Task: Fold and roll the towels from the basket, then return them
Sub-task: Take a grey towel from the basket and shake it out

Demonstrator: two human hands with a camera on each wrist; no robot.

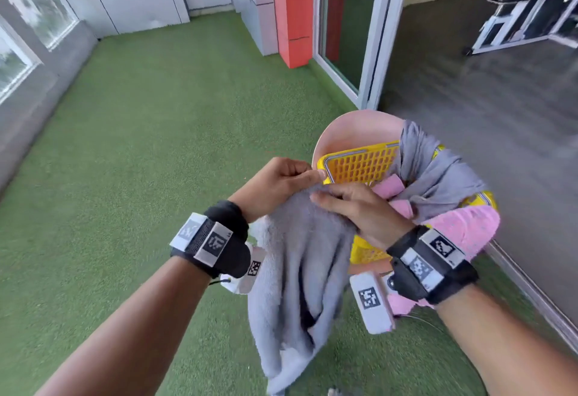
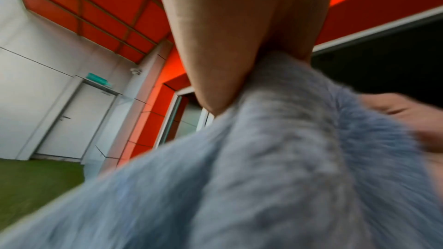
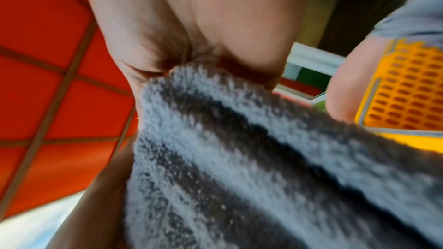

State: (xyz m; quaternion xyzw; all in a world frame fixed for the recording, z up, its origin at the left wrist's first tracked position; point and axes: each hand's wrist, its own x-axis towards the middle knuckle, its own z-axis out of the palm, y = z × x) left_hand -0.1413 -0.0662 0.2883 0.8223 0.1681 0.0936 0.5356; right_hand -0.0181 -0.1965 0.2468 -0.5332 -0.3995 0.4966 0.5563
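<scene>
A fluffy grey towel [image 1: 300,273] hangs in front of me, bunched in long folds. My left hand [image 1: 278,184] pinches its top edge, and my right hand [image 1: 353,208] grips the same edge just beside it. The left wrist view shows the grey towel [image 2: 263,168] squeezed under the fingers [image 2: 223,63]. The right wrist view shows the towel [image 3: 239,149] clamped in the palm. To the right stands the yellow mesh basket [image 1: 359,164] on a pink round stool [image 1: 353,128]. A thin grey cloth [image 1: 431,167] and pink towels [image 1: 463,229] spill over the basket.
Green artificial turf [image 1: 156,145] covers the floor ahead and to the left. A red pillar [image 1: 294,10] and a glass sliding door frame [image 1: 369,51] stand behind the basket. A low grey wall [image 1: 28,89] runs along the left. A dark floor [image 1: 484,98] lies beyond the door.
</scene>
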